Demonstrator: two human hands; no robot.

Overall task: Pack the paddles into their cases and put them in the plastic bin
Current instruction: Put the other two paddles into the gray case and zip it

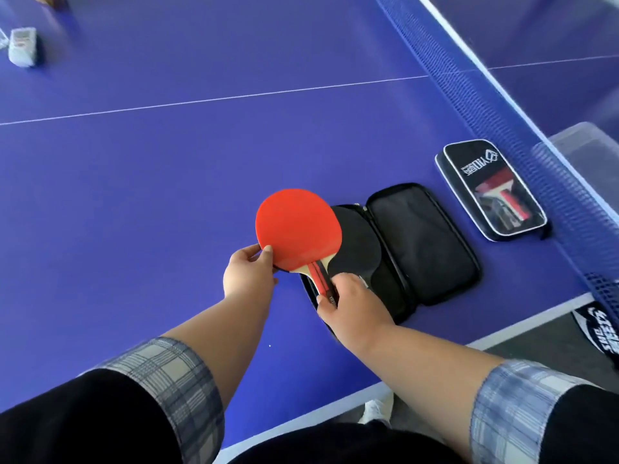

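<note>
Head view is looking down over the near white-lined edge of the blue table (pixel 150 202), and the open case (pixel 422 242) is lying flat just inside that edge, unzipped and spread into two halves; this case is serving as the landmark. On the near side of the open case, two forearms in rolled plaid cuffs are reaching in from the table's edge. The right hand (pixel 351 303) is curling closed around the handle of the red paddle (pixel 298 229), fingers wrapped over the red-and-black grip, right above the near left half of the case. The left hand (pixel 249 272) is pinching the lower left rim of that paddle's blade between thumb and fingertips, so both hands are holding the one paddle, its red face up and its blade overhanging the left edge of the case. Under it, a black-faced paddle (pixel 358 242) is lying in the left half of the case; the right half is showing only dark lining. To the left of the case and beyond it, the table is stretching wide and bare, giving open room, with a white line crossing it. Just beyond and to the right of the open case, a closed case (pixel 490 189) is lying with a paddle visible through its clear window. Further right, the blue net (pixel 502 112) is running diagonally, and the clear plastic bin (pixel 586 142) is sitting behind it. Counted: two cases, three paddles, one bin. Far to the left, a small grey device (pixel 22 46) is resting on the table.
</note>
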